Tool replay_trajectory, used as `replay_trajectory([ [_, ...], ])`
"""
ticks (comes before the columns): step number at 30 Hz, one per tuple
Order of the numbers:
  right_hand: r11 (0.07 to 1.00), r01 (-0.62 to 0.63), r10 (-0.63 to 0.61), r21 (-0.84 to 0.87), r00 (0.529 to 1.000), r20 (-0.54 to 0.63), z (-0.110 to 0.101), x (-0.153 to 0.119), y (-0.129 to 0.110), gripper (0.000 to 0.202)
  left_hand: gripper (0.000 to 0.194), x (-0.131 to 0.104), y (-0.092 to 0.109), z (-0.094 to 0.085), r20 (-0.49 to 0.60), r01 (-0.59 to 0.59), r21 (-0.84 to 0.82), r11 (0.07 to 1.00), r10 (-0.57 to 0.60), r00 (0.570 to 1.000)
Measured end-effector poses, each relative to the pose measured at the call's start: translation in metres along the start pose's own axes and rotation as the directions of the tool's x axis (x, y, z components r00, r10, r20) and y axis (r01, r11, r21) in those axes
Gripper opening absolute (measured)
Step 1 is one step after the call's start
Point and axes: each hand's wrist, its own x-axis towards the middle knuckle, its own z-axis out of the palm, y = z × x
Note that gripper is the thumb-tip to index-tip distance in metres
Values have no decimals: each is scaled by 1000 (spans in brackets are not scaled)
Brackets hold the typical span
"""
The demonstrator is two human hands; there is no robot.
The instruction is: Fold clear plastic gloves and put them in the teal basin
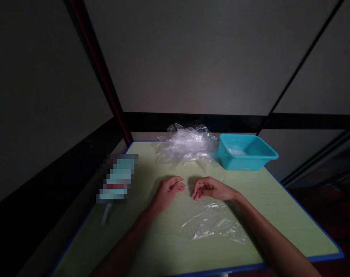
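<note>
Your fingers are bent and slack, the left hand (169,189) and right hand (211,188) facing each other with a small gap between. Whether either pinches film you cannot tell from here; the plastic is too transparent. The clear plastic bag (213,229) lies crumpled on the green tabletop (284,215), just below your right hand and beside that forearm, perhaps kept close so both hands can reach it. Beyond your hands sits a heap of clear plastic bags (189,146), likely pushed to the back edge to give you working room. To its right, the teal plastic tub (242,162) stands upright, holding something whitish, too dim to name. At your left, a pixelated item has a pale strap or cord (106,215) below it.
</note>
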Motion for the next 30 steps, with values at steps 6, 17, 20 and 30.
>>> replay_trajectory([
  [6,995,-92,90,47,995,48,-9,-4,2,25,22,5,-2,-11,-92,32,8,999,-31,995],
  [17,943,-19,-101,-332,934,-342,-33,-37,-14,32,22,-1,2,-11,-157,-81,206,975,115,981],
  [20,746,-136,-177,-652,903,-391,-20,-50,-4,44,26,-9,8,0,-109,-142,307,941,183,977],
  [30,330,-274,-135,-903,933,-333,0,-67,20,66,48,-29,16,27,412,-470,793,387,226,883],
])
